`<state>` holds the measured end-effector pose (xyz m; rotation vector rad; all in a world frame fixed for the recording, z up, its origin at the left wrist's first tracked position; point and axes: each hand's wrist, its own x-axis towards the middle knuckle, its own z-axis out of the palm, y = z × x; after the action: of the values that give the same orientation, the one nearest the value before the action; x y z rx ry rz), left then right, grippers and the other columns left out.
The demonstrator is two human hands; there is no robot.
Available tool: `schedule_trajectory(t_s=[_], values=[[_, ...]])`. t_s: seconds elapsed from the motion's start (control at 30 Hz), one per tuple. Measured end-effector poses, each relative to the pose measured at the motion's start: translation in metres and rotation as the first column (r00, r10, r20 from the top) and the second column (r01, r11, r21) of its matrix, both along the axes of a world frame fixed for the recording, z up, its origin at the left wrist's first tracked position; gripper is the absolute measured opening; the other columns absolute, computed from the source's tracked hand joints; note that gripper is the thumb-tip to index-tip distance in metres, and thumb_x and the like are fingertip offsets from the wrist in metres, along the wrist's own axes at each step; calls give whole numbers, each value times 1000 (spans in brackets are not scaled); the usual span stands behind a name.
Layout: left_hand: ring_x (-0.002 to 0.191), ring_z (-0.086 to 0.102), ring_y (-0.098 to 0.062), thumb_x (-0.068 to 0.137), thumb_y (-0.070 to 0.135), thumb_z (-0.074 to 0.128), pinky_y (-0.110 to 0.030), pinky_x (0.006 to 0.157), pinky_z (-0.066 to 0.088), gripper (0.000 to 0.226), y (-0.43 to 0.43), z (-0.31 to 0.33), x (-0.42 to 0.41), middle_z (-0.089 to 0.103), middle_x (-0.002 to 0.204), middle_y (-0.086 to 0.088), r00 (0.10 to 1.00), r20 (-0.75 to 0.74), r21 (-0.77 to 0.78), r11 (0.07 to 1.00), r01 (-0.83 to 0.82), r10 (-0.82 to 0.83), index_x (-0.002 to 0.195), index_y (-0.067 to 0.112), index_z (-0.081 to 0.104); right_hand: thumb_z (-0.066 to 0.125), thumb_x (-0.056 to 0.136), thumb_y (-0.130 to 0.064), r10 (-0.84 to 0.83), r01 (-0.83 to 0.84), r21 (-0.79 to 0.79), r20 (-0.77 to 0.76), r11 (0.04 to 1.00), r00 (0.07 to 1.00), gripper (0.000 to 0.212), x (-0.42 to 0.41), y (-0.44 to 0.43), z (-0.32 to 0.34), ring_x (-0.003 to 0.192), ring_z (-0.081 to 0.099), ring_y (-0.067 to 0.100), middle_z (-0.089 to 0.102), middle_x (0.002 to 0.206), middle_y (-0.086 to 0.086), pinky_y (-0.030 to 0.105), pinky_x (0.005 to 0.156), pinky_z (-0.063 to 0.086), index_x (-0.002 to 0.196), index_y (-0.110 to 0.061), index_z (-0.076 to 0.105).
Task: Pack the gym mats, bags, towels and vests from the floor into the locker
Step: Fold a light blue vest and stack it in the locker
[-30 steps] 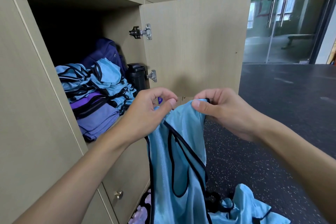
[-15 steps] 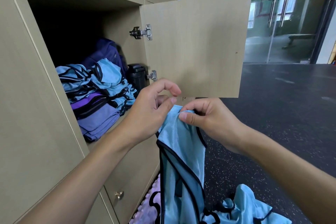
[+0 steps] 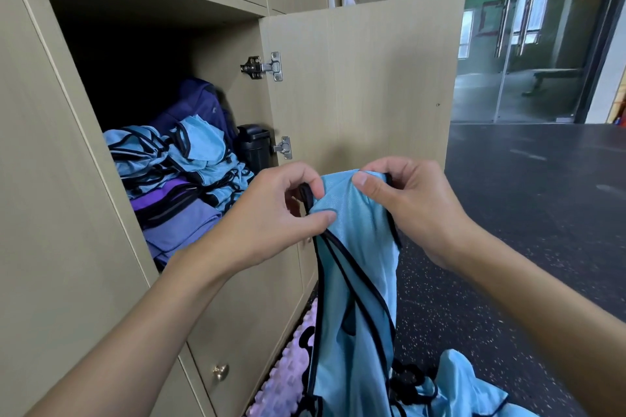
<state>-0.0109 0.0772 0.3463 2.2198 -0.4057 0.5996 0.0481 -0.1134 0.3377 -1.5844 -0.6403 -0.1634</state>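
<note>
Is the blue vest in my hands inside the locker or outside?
Outside. Left hand and right hand pinch the blue vest, which hangs before the open locker door.

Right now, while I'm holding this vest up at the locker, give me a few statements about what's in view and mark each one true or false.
1. The left hand and the right hand both pinch the top edge of the light blue vest. True.
2. The door is closed. False: the locker door stands wide open.
3. Nothing is packed inside. False: the locker holds stacked vests, a navy bag and a black bottle.
4. A second blue vest lies on the floor. True.
5. The held vest is folded into a neat square. False: it hangs loose below the hands.
</note>
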Motion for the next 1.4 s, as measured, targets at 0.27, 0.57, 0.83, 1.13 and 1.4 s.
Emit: schedule_trajectory(t_s=[0.27, 0.57, 0.83, 1.13, 1.4], values=[[67, 53, -11, 79, 25, 76, -21, 61, 41, 21, 0, 15, 0, 60, 80, 5, 995, 96, -3, 1000, 17, -17, 73, 13, 60, 70, 91, -20, 24, -27, 75, 43, 997, 999, 16, 3, 7, 23, 71, 57, 24, 65, 84, 30, 44, 69, 51, 78, -12, 72], [67, 50, -26, 80, 18, 73, -36, 63, 40, 27, 6, 20, 0, 58, 81, -38, 992, 128, -284, 959, 12, 25, 82, -6, 59, 73, 88, -16, 33, -19, -96, 145, 995, 989, 11, 8, 3, 20, 67, 53, 20, 66, 82, 27, 35, 64, 45, 78, -16, 67], [64, 46, -42, 89, 11, 63, -47, 67, 38, 22, 4, 16, 2, 53, 87, -42, 988, 154, -437, 895, 92, -26, 99, 26, 51, 68, 92, -13, -9, 16, -36, 188, 999, 982, 34, 5, 2, 21, 59, 48, 8, 51, 67, -5, 12, 58, 38, 120, -24, 53], [90, 70, -28, 77, 19, 80, -50, 83, 57, 61, 3, -10, 6, 74, 102, -13, 1000, -15, -542, 840, -26, 21, 124, 32, 44, 67, 93, -9, 87, -84, 31, -78, 996, 993, 60, 8, 11, -1, 86, 73, 20, 76, 89, 5, 34, 85, 56, 140, -32, 38], [87, 72, -25, 95, 1, 60, -37, 84, 58, 45, -12, -38, 8, 77, 98, -12, 979, -159, -690, 724, -16, -130, 133, 19, 42, 71, 91, -29, -57, 65, 42, -165, 997, 985, 57, 20, 9, -8, 100, 69, 22, 68, 109, 13, 47, 95, 53, 135, -42, 38]])
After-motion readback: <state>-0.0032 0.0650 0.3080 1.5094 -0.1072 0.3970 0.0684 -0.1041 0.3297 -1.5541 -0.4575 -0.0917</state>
